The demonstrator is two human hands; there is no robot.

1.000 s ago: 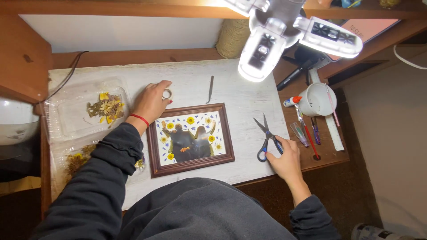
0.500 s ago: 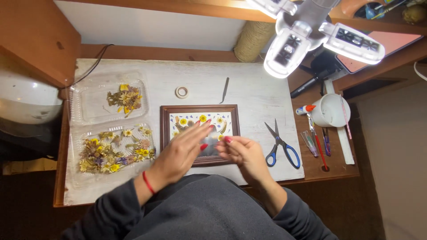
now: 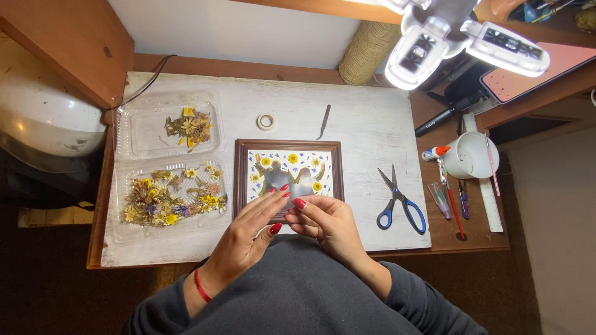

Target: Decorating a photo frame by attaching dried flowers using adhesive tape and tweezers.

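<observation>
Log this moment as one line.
left hand: over picture frame | right hand: beside it, fingertips meeting | scissors: lying right, untouched

Two clear plastic clamshell trays at left of frame: upper tray (image 3: pixel 139 127) with a small heap of yellow and brown dried flowers, lower tray (image 3: pixel 124 231) just below, fuller, with yellow, purple and tan blooms. No labels, signs or screens visible.

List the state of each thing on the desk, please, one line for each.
Picture frame: flat, partly under both hands.
Left hand: fingers straight, over the frame.
Right hand: fingers bent, at the frame's lower edge.
Scissors: shut, flat.
Flower trays: open.
Lamp: on.
</observation>
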